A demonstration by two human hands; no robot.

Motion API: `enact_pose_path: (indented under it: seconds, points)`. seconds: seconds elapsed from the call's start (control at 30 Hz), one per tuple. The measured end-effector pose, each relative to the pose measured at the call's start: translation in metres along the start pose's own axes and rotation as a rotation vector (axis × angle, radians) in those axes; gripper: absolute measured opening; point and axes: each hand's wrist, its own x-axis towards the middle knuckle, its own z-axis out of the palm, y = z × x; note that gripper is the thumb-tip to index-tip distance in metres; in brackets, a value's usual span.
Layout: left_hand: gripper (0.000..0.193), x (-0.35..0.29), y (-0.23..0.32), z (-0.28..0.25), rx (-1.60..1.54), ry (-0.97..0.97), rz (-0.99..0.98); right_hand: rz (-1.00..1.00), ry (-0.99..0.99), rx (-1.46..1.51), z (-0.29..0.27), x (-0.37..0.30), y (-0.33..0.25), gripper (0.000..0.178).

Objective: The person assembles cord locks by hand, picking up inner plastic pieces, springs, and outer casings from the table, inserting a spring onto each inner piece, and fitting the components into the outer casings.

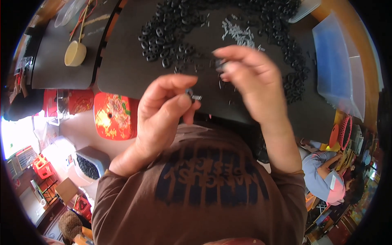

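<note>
My left hand [161, 108] is raised over the table's near edge, its thumb and fingers closed on a small dark part. From that part sticks out a short ridged metal piece [197, 98], a spring or a screw; I cannot tell which. Up and to the right, my right hand [255, 77] pinches a small black plastic piece [219, 64] between thumb and forefinger, slightly blurred. The hands are apart. Beyond them, many black plastic parts [163, 41] with holes lie heaped on the dark table [122, 53], along with a pile of small grey pins [241, 34].
A clear bluish plastic bin [339, 61] stands at the right. At the left, a cream pot [75, 54] sits on another dark table, above a red flowered stool [116, 116]. Another person [324, 175] sits at the lower right. A bin of black bits [87, 166] is lower left.
</note>
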Motion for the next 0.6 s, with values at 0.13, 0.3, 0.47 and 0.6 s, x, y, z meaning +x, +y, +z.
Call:
enact_pose_path:
  seconds: [0.13,0.3,0.47,0.6]
  points:
    - [0.023,0.009,-0.002,0.026,-0.002,-0.024,-0.030,0.161,0.037,0.630,-0.025,-0.029,-0.006,0.027]
    - [0.022,0.008,-0.011,0.059,0.099,-0.044,-0.097,0.170,0.072,0.670,-0.029,-0.061,-0.013,0.032]
    - [0.020,0.005,-0.026,0.078,0.040,-0.079,-0.079,0.100,0.168,0.454,-0.032,-0.077,-0.014,0.032]
    - [0.020,0.007,-0.032,0.079,0.075,-0.132,-0.044,0.043,0.191,0.371,-0.035,-0.081,-0.011,0.031]
